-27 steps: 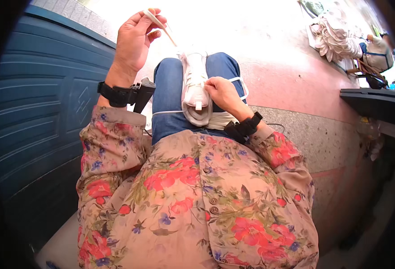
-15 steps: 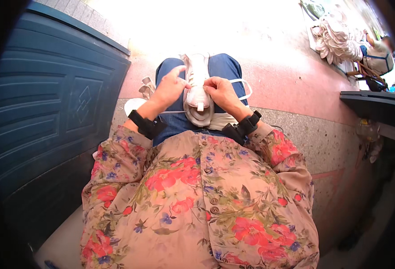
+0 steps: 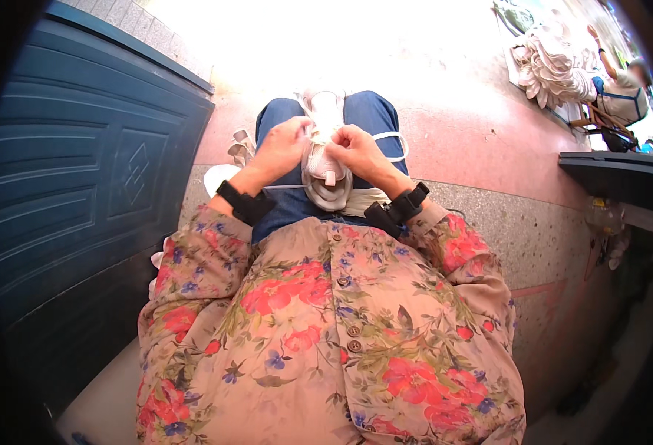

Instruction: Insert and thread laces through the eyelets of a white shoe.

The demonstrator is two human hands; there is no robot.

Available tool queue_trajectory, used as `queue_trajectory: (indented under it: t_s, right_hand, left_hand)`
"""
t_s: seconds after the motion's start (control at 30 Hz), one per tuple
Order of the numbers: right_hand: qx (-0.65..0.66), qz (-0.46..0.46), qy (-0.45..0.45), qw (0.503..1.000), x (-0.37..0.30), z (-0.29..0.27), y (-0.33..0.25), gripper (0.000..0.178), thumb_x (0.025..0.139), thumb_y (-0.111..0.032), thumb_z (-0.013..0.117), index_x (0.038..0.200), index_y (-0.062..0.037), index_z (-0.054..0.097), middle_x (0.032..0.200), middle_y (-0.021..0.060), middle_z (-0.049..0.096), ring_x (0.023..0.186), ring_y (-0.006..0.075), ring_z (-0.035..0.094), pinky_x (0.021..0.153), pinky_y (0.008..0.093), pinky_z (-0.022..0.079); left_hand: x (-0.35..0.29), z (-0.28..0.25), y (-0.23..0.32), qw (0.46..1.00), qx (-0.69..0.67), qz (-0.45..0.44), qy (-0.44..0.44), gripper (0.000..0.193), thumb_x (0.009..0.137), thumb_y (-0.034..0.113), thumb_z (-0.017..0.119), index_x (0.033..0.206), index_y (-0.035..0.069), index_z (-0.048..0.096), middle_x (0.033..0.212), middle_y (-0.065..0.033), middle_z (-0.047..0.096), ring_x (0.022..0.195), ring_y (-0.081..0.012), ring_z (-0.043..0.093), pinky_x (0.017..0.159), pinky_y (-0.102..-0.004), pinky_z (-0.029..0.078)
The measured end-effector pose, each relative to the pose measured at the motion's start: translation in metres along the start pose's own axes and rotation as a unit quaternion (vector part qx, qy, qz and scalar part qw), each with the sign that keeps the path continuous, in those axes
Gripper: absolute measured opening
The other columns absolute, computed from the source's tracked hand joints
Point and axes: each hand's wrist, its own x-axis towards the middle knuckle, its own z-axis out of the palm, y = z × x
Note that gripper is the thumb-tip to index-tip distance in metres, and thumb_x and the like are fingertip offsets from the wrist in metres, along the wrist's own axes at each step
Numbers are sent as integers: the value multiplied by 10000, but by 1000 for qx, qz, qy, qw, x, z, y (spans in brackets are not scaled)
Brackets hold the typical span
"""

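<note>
Door panelling in blue (image 3: 93, 148) takes up the far left. Beside it, by the person's left side, sit a white rounded thing (image 3: 219, 178) and a beige thing (image 3: 242, 148) that is too small to make out. Next comes the left hand (image 3: 282, 148), with a black strap (image 3: 243, 204) at its wrist. It slants in over the left leg so that its fingertips meet the left edge of the lacing; they are blurred, so I cannot tell how far they are closed or whether they pinch anything.

Between the hands, on the lap and between the knees of the blue jeans (image 3: 372, 111), lies the white shoe (image 3: 325, 165). From the left hand it lies just to the right; from the right hand, just to the left. The right hand is the nearer to its midline, fingertips over the tongue, while the left keeps to the side and reaches slightly farther forward. The shoe's long axis runs straight out from the body, crosswise to the line joining the hands. Its opening, with a pale tab, faces the waist, and its toe points away, toward the bright floor.

On the right, the right hand (image 3: 360, 152) has thumb and fingers curled toward one another at the laces; whether they meet on a strand cannot be told. A white loop (image 3: 403, 148) stands out beyond it over the right leg. Farther right come a dark tabletop (image 3: 615, 174), a heap of pale pieces (image 3: 552, 63) and another person (image 3: 623, 96).
</note>
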Motion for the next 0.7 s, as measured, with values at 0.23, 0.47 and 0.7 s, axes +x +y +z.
queue_trajectory:
  t_s: [0.23, 0.47, 0.7]
  right_hand:
    - [348, 102, 14, 932, -17, -33, -15, 104, 842, -167, 562, 851, -72, 519, 801, -8, 544, 740, 49, 468, 612, 176, 368]
    - [145, 76, 54, 985, 0, -14, -6, 257, 850, -245, 538, 985, -28, 516, 881, 44, 580, 855, 122, 509, 759, 272, 394]
    - [-258, -141, 27, 955, -5, -14, -10, 205, 770, -213, 554, 927, -84, 583, 829, 95, 593, 803, 276, 539, 720, 373, 366]
  left_hand:
    - [-49, -107, -93, 964, 158, -142, 158, 201, 857, 182, 450, 834, 11, 553, 764, -113, 572, 714, -250, 561, 617, -360, 435]
    - [-80, -193, -117, 625, -563, -212, 498, 186, 903, 142, 395, 953, -20, 470, 1086, -169, 522, 1007, -311, 524, 874, -439, 438]
    - [-89, -193, -107, 681, -558, -243, 407, 81, 882, 109, 450, 818, 60, 439, 568, -2, 387, 446, -102, 346, 451, -255, 329]
